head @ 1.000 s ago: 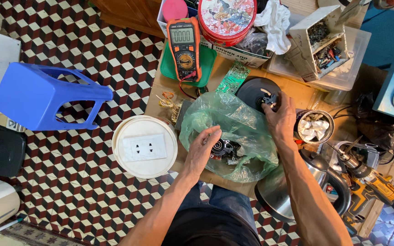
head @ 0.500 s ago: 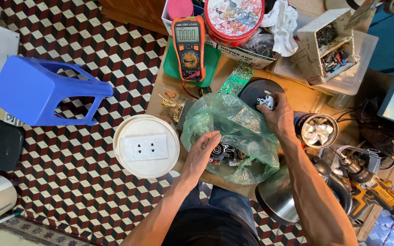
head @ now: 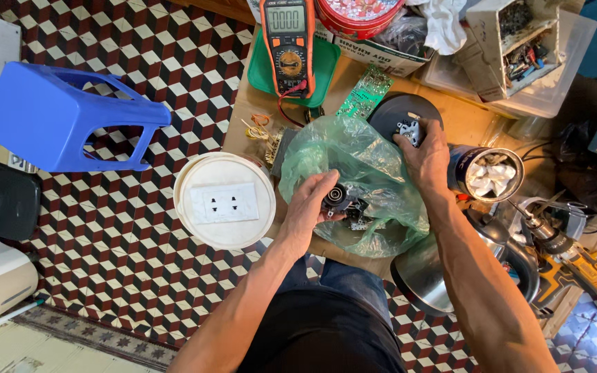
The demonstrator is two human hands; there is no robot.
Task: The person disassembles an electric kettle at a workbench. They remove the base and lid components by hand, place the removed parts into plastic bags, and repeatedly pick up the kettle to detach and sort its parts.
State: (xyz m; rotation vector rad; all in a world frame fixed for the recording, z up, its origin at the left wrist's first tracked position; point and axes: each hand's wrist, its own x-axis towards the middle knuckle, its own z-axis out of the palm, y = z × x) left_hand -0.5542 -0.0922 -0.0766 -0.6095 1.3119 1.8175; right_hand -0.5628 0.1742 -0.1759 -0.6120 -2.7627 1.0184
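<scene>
L hand (head: 316, 200): grip closed on a small round black part (head: 336, 197), thumb + fingers curled round it, held over the open mouth of the bag.
R hand (head: 423, 155): fingertips pinched on a small grey connector piece (head: 409, 130), right at the edge of the black disc.
Green plastic bag (head: 364, 162): crumpled, lying on the desk between both hands; more small dark parts inside, just below the L hand.
Black disc (head: 399, 110): flat on desk, just beyond the bag, partly under R hand.
Green circuit board (head: 366, 90): beside the disc, to its left, tilted.
Multimeter (head: 288, 41): orange/black, on a green tray (head: 326, 65), far end of desk.
Tin can (head: 488, 173): just right of R wrist, crumpled white paper inside.
White round lid (head: 224, 200): w/ a white socket plate on top, left of the L hand, at desk edge.
Blue plastic stool (head: 63, 117): on chequered floor, well left.
Cordless drill (head: 568, 252): yellow/black, far right, near a metal bowl (head: 423, 276).
</scene>
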